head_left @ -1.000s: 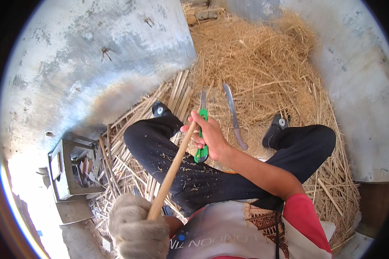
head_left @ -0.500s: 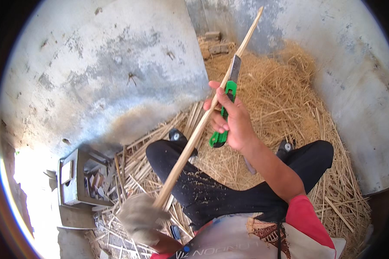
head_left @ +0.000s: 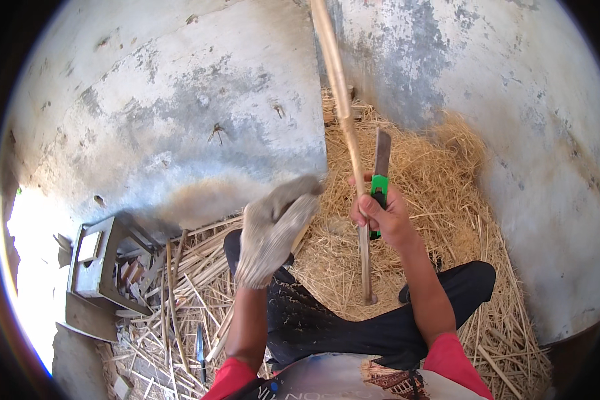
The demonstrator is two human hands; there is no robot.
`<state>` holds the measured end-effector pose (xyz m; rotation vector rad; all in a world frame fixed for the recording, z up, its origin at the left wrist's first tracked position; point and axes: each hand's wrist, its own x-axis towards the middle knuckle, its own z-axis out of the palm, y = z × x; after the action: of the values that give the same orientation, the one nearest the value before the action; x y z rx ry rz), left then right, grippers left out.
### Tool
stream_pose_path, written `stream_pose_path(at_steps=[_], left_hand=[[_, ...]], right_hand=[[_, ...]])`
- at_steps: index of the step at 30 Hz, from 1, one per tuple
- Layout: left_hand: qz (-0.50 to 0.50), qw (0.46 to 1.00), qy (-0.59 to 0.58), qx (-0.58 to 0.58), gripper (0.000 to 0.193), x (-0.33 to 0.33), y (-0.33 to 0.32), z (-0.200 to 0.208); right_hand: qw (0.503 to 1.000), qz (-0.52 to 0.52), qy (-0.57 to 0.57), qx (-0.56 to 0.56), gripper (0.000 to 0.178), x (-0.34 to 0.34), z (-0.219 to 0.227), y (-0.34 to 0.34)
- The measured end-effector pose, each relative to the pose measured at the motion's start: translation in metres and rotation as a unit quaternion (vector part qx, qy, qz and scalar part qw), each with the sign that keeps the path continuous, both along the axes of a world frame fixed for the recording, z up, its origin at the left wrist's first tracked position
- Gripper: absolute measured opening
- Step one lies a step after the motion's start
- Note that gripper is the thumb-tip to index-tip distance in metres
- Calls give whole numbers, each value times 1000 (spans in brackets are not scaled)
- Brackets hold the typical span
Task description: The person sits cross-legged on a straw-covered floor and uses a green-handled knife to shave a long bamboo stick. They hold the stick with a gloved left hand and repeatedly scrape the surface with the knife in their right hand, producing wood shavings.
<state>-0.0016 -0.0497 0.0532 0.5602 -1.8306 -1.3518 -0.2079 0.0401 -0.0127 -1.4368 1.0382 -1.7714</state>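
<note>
My bare right hand (head_left: 388,215) is closed around a green utility knife (head_left: 379,184) and a long pale bamboo stick (head_left: 343,100) together. The knife's wide dark blade points up, just right of the stick. Nearly upright, the stick runs past the top of the picture, and its lower end hangs in front of my crossed legs. My left hand (head_left: 277,230), in a grey-white knitted glove, is raised to the left of the stick and apart from it. Its fingers reach toward the stick with a gap at the thumb, and nothing shows in them.
Fine straw-like shavings (head_left: 440,193) heap up against the worn plastered wall (head_left: 433,60). Split strips (head_left: 200,287) litter the floor on both sides. A blue-toned knife (head_left: 201,353) lies at lower left, near a wooden box-like stand (head_left: 107,293) holding scraps.
My gloved left hand has let go of the stick's lower end and risen. The stick has swung from a slant to nearly upright, and my right hand has come lower.
</note>
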Motion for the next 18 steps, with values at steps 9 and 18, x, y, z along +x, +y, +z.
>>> stream_pose_path(at_steps=[9,18], left_hand=[[-43,993,83,72,26,-46,-16,9],[32,994,98,-31,25,-44,-31,13]], right_hand=[[999,5,-22,26,47,11,-1,7],[997,17,-12,69,43,9,-17,4]])
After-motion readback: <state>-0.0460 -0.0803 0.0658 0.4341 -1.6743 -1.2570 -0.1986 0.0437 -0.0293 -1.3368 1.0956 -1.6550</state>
